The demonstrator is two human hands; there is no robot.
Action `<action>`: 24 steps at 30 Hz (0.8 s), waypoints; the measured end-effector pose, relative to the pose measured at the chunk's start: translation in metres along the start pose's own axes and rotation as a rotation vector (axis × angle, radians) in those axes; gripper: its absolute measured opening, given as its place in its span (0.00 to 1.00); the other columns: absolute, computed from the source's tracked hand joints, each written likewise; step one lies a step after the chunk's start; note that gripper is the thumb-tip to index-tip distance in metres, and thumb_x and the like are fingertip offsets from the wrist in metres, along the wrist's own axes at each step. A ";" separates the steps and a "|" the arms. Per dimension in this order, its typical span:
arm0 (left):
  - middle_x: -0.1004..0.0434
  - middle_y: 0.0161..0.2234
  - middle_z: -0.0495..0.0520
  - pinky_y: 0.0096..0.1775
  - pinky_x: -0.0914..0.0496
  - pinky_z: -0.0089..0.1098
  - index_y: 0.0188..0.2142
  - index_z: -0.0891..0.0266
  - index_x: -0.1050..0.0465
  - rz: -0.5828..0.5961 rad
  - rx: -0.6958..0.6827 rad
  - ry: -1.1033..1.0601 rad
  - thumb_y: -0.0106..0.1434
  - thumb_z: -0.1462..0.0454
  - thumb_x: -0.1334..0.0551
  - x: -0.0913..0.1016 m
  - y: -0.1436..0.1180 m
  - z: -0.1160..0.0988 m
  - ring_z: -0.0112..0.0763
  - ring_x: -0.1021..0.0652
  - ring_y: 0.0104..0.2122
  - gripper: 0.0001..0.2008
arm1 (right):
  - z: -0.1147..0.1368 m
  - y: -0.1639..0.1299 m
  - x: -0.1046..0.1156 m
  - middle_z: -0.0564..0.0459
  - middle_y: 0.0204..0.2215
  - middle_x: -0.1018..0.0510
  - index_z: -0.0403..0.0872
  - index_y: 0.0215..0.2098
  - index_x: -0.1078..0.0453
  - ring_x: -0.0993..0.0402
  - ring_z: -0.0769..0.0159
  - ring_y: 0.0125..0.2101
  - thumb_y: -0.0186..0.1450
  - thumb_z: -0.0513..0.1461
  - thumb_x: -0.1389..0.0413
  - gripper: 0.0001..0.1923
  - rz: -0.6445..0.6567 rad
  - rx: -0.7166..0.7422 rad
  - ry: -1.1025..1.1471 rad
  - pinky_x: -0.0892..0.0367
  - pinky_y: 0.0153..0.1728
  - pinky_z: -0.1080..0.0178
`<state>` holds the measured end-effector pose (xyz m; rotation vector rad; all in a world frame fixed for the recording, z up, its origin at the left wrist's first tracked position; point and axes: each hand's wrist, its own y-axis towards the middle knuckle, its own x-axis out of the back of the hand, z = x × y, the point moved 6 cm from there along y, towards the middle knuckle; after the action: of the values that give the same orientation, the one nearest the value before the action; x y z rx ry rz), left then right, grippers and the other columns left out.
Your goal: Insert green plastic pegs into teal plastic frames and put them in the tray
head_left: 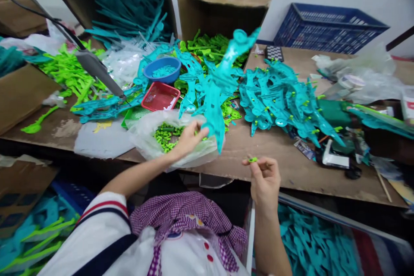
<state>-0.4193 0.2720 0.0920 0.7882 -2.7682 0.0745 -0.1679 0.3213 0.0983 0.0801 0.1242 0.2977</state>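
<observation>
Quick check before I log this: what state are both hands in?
Left hand: closed, holding a teal plastic part.
Right hand: closed, pinching a small green piece.

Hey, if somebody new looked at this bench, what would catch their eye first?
Probably the big teal piece, held up in the left hand near the middle of the view. Then the teal heap to its right, dotted with green bits, and the blue crate behind. The right hand pinches a tiny green part at the bench's near edge.
</observation>
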 end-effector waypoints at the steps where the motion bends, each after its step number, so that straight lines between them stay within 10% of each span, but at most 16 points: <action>1: 0.31 0.26 0.46 0.34 0.37 0.28 0.32 0.61 0.33 0.035 0.009 -0.003 0.62 0.53 0.38 -0.012 -0.035 0.006 0.26 0.32 0.28 0.13 | 0.006 0.003 -0.005 0.59 0.27 0.24 0.51 0.33 0.36 0.20 0.64 0.31 0.61 0.44 0.37 0.12 -0.004 0.033 0.003 0.28 0.44 0.55; 5: 0.26 0.30 0.48 0.34 0.35 0.29 0.37 0.61 0.31 0.204 0.141 -0.064 0.66 0.52 0.43 -0.059 -0.138 0.040 0.28 0.29 0.29 0.14 | 0.004 0.005 -0.040 0.58 0.27 0.25 0.50 0.33 0.37 0.21 0.64 0.30 0.60 0.46 0.37 0.14 0.057 -0.002 -0.005 0.28 0.35 0.61; 8: 0.25 0.33 0.51 0.37 0.33 0.31 0.40 0.61 0.31 0.298 0.143 -0.035 0.68 0.52 0.47 -0.073 -0.163 0.053 0.30 0.26 0.32 0.16 | -0.017 0.001 -0.052 0.58 0.26 0.26 0.50 0.32 0.37 0.24 0.67 0.27 0.60 0.48 0.38 0.15 0.069 -0.061 -0.018 0.30 0.29 0.64; 13: 0.24 0.44 0.58 0.46 0.32 0.36 0.49 0.60 0.29 0.622 -0.040 0.018 0.65 0.50 0.43 -0.055 -0.169 0.057 0.36 0.25 0.42 0.20 | -0.034 -0.003 -0.009 0.55 0.28 0.23 0.50 0.32 0.35 0.24 0.65 0.29 0.59 0.49 0.38 0.15 0.226 -0.079 -0.125 0.29 0.32 0.62; 19: 0.25 0.40 0.55 0.46 0.31 0.35 0.47 0.56 0.26 0.405 0.018 0.227 0.68 0.58 0.44 -0.006 -0.170 0.062 0.34 0.25 0.42 0.13 | -0.040 -0.021 0.073 0.52 0.28 0.24 0.51 0.31 0.29 0.27 0.61 0.29 0.64 0.47 0.43 0.09 1.011 -0.298 -0.600 0.29 0.31 0.58; 24: 0.29 0.49 0.57 0.51 0.33 0.40 0.57 0.53 0.31 0.478 -0.330 0.366 0.67 0.60 0.42 -0.091 -0.113 0.018 0.38 0.27 0.48 0.19 | -0.042 -0.017 0.092 0.54 0.24 0.25 0.49 0.30 0.28 0.30 0.64 0.24 0.63 0.46 0.43 0.09 1.355 -0.517 -0.646 0.34 0.24 0.61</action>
<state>-0.2898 0.2199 0.0482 0.0175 -2.4610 -0.1324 -0.0819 0.3351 0.0450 -0.2764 -0.6906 1.6198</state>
